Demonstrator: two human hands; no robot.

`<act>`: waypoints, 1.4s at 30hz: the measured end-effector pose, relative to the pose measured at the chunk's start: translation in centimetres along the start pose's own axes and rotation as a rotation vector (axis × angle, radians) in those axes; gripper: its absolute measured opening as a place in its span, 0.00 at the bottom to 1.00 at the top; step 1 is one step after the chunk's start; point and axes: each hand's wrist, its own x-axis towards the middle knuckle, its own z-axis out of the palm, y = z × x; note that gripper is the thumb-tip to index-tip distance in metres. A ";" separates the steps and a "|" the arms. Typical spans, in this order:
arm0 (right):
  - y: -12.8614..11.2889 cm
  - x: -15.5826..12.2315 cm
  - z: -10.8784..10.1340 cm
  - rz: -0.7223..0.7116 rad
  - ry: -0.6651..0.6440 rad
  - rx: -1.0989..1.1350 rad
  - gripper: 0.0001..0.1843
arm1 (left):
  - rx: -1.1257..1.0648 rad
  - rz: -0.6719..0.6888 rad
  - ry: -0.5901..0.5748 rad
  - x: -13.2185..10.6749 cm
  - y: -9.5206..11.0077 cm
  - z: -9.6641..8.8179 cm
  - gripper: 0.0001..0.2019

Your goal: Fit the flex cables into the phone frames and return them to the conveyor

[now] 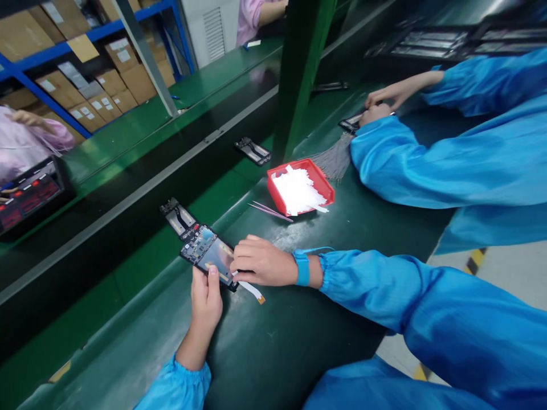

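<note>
Pretty hard to read the details here tbh. The phone assembly (pixel 208 254) is partly covered by both hands, so only its upper part w/ the circuit board and a shiny panel shows; lower right corner is hidden. Left hand (pixel 206 296) comes up from below and grips the near edge, thumb on top, fingers underneath so can't see them. Right hand (pixel 261 263) is curled, fingertips pressed on the right end of the assembly, exact pinch is hidden by the knuckles. A white flex strip (pixel 252 291) w/ an orange tip sticks out from under that hand onto the green surface (pixel 273 341).

Behind: pink tweezers (pixel 270 210) just beside a red tray (pixel 299 186) of white strips. A co-worker's hands (pixel 382 105) in blue sleeves at the far right, what they hold is too small to tell.
</note>
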 end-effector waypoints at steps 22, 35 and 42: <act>8.1 -1.2 -12.6 0.795 0.351 -0.697 0.11 | -0.092 -0.056 0.054 1.2 -0.9 0.3 0.24; -2.1 0.2 -1.0 0.054 0.197 0.277 0.14 | -0.638 -0.262 0.185 0.9 1.8 0.8 0.22; -0.9 0.2 -1.7 0.246 0.404 0.157 0.15 | -0.346 -0.182 0.085 0.9 1.2 0.7 0.31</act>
